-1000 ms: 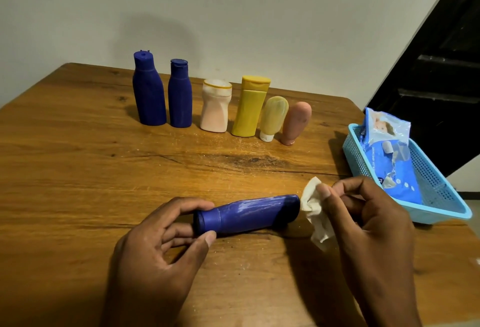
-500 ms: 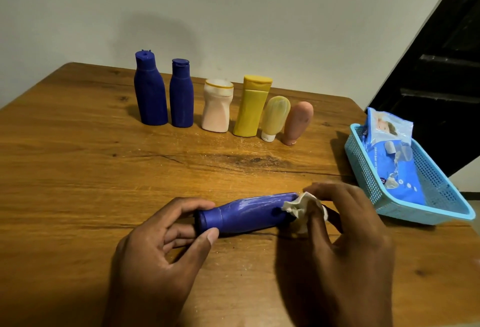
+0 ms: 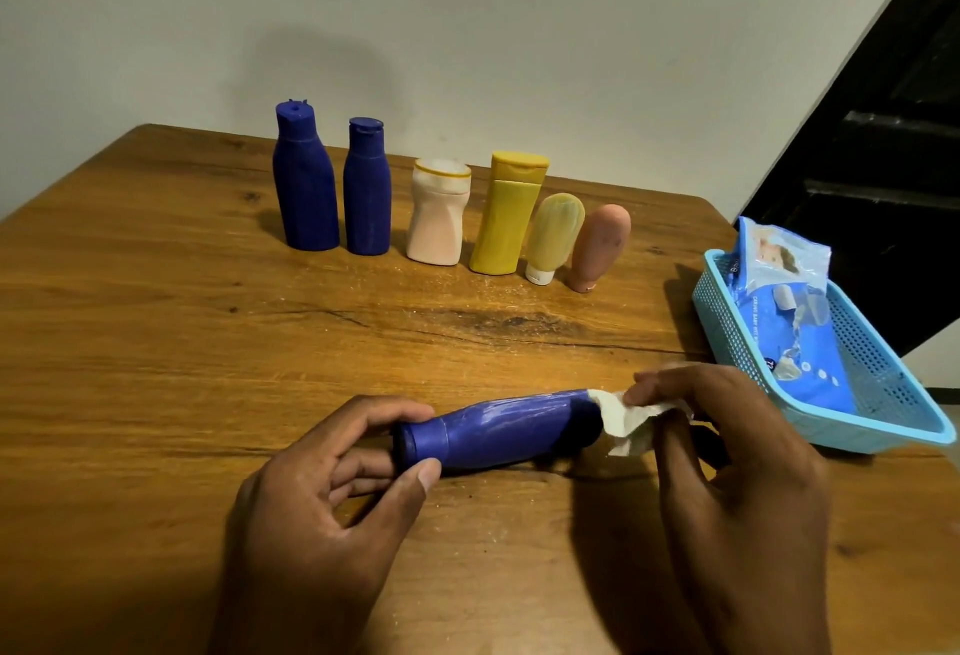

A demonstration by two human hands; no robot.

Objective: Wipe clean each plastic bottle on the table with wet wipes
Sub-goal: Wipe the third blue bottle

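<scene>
A blue plastic bottle lies on its side near the front of the wooden table, cap end to the left. My left hand grips that cap end between thumb and fingers. My right hand pinches a crumpled white wet wipe against the bottle's base on the right. Several more bottles stand in a row at the back: two blue ones, a pinkish-white one, a yellow one, a pale yellow tube and a pink tube.
A light-blue mesh basket sits at the table's right edge and holds a blue pack of wet wipes. A pale wall stands behind the table. A dark stair opening lies to the right of it.
My right hand brought the wipe from beside the bottle onto its base and now rubs it there. The left hand keeps its hold on the cap end.
</scene>
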